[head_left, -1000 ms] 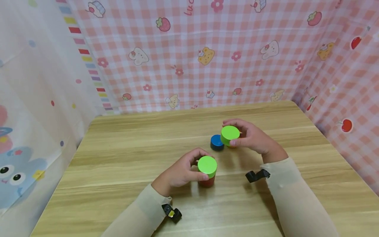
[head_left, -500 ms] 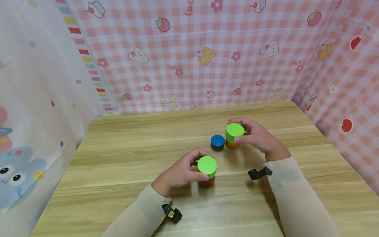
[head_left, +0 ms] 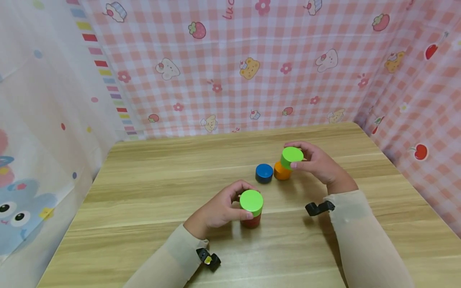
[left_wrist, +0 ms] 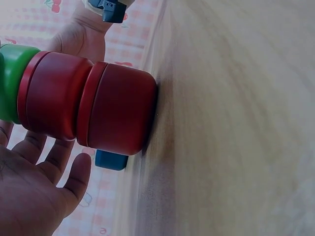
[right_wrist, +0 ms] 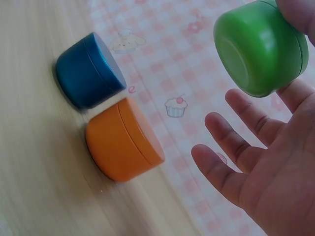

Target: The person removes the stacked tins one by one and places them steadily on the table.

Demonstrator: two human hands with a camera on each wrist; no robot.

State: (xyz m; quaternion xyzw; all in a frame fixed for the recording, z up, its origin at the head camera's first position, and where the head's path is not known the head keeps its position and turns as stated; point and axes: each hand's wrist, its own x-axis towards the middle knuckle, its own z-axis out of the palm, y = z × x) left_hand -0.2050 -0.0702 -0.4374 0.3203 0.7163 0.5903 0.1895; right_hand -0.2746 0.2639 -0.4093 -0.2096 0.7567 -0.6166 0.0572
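Observation:
My left hand point(head_left: 221, 206) grips a round green tin point(head_left: 251, 202) between thumb and forefinger. That tin tops an upright stack, with two red tins point(left_wrist: 118, 109) below it, the lowest on the table. My right hand point(head_left: 318, 164) pinches another green tin point(head_left: 292, 157) in the air, its underside visible in the right wrist view. In that view its other fingers are spread apart from the tin. Beneath and just left of the raised tin, an orange tin point(head_left: 282, 172) stands on the table. A blue tin point(head_left: 264, 174) stands close to its left.
The wooden table point(head_left: 144, 200) has a pink checked cloth point(head_left: 223, 60) hanging behind it, with more cloth at both sides. Black wrist-camera mounts point(head_left: 209, 260) stick out from both sleeves.
My right hand has carried its green tin to the right and slightly back, so more of the orange tin shows. The left hand and its stack stay where they were.

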